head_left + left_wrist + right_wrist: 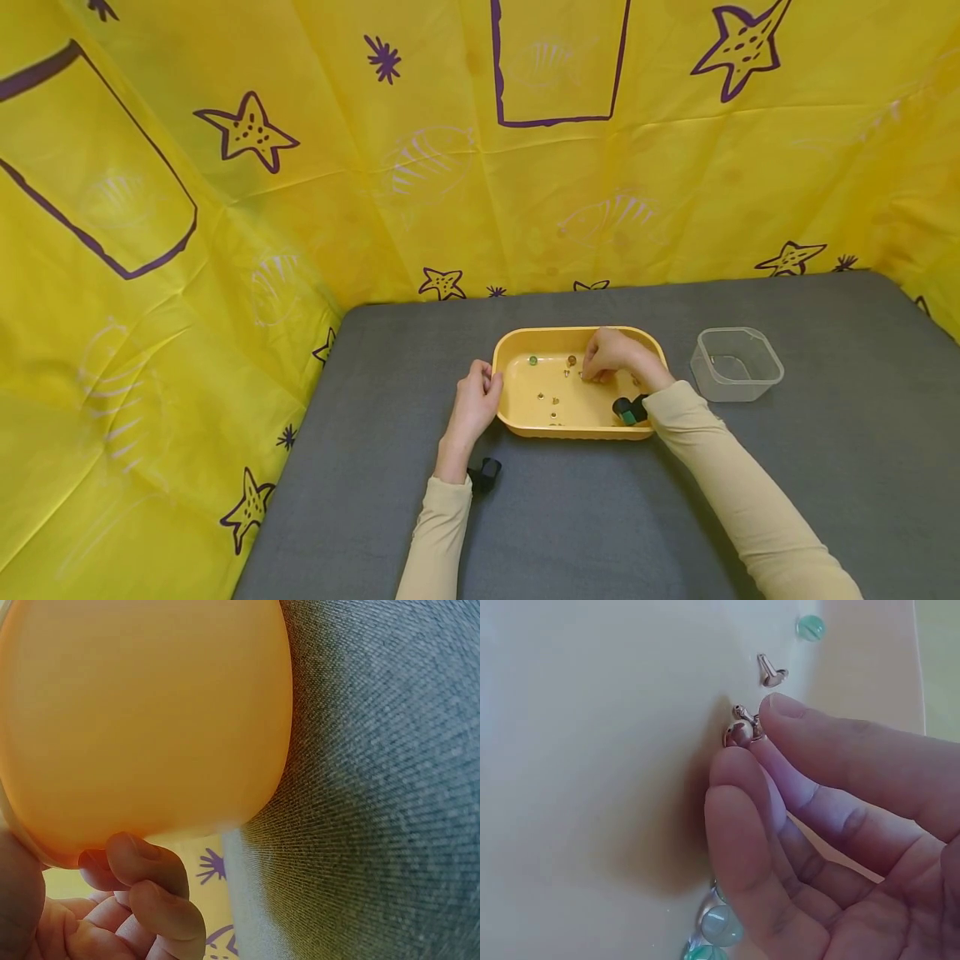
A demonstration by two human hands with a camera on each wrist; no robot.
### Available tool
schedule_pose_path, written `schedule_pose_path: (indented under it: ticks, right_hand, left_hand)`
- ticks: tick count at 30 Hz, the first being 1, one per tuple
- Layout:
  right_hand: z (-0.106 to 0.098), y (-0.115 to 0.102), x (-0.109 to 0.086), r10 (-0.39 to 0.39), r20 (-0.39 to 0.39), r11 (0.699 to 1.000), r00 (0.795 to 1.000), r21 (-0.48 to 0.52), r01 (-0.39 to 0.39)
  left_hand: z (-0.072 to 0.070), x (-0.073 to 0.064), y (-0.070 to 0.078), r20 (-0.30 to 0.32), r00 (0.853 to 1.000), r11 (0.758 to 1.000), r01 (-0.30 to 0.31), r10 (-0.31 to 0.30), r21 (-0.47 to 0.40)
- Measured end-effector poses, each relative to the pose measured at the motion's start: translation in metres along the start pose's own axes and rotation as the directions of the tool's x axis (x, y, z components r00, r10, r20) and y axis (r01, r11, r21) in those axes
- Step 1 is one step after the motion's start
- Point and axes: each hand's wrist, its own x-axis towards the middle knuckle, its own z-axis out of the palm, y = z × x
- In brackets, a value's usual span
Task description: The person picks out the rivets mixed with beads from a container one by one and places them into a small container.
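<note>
A shallow yellow-orange tray (pixel 577 432) rests on the grey table, holding several small metal rivets and glass marbles. My left hand (pixel 474 404) grips the tray's left end by its rim, thumb on one side and curled fingers beneath it in the left wrist view (pixel 150 889). Inside the tray, towards its right half, my right hand (pixel 621 354) pinches shiny dome-headed rivets (pixel 740 733) at its fingertips; how many is partly hidden. Just beyond the fingertips lies another rivet (pixel 772 673). A green marble (pixel 810 628) is farther off, and more clear marbles (pixel 721 925) show below the fingers.
A clear plastic container (pixel 737 367) stands to the right of the tray, with something small in it. Yellow patterned cloth (pixel 450 183) hangs behind and left of the table (pixel 375 467). Each wrist carries a black camera (pixel 486 473).
</note>
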Motion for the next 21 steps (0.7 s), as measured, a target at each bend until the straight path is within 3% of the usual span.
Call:
schedule_pose_path:
  ticks: [15,21]
  right_hand:
    - [0.008,-0.002,0.005,-0.061,-0.012,0.993,0.998,-0.107,0.06]
    - [0.01,-0.004,0.008,-0.044,-0.008,0.993,0.999,-0.114,0.043]
  left_hand:
    - [0.0,-0.001,0.0,-0.007,1.0,1.0,-0.014,0.014,0.001]
    - [0.0,-0.001,-0.001,-0.016,0.999,1.0,-0.028,0.029,0.002]
